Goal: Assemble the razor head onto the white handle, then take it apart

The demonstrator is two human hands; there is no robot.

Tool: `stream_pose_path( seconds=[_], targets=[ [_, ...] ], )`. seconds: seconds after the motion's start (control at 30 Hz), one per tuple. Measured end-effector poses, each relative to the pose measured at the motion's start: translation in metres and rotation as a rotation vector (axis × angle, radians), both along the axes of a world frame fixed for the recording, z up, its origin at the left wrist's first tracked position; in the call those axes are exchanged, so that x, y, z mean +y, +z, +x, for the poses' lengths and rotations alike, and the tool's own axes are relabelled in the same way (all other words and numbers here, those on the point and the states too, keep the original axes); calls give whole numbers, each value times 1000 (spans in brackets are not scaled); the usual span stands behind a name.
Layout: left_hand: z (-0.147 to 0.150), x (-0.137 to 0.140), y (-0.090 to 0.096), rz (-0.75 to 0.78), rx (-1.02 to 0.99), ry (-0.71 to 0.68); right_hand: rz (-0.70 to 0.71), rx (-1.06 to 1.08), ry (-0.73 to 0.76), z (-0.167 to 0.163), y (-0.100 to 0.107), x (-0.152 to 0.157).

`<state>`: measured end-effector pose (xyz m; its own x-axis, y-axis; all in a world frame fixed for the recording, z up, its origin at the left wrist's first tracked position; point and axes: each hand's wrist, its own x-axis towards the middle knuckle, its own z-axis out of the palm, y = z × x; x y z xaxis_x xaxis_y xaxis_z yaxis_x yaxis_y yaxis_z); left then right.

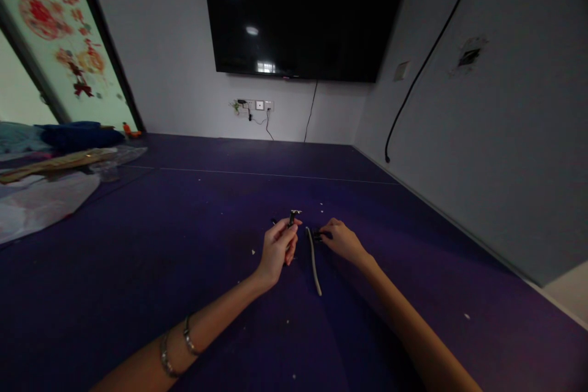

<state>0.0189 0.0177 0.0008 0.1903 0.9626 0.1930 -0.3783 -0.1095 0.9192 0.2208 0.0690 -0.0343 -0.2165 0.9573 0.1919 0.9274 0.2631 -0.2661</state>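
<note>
on floor (184, 306): pale cord (314, 264)
left hand (277, 249): fingers pinching black piece (291, 218), best held steady
right hand (343, 241): fingers at dark parts (316, 236), grip unclear; light touch advisable

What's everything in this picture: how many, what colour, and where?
Surface: one, purple, across the foreground
Held piece: one, black, in left hand
Small parts: count unclear, black, at right hand
Cord: one, grey, centre of surface
Scraps: several, white, on surface
Television: one, black, top centre
Sockets: several, pale, below television
Cable: one, black, right wall
Switch plate: one, pale, right wall
Panel: one, pale and red, upper left
Cloth bundle: one, dark blue, left
Small item: one, orange, beside cloth bundle
Sheet: one, whitish, left edge
Bracelets: two, silvery, left forearm
Left hand: one, bare, centre
Right hand: one, bare, centre right
</note>
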Motion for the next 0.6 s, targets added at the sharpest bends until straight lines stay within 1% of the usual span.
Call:
stream_pose_path(
  seconds=[0.2,0.37,0.5,0.6],
  targets=[
    [0,1,-2,7,3,4,14,24,-13,0,-2,1],
    [1,2,-4,8,12,6,17,26,-13,0,0,0],
    [1,2,-5,5,12,13,53,51,16,2,3,1],
    [1,2,-5,9,7,10,78,129,65,5,4,4]
  ],
)
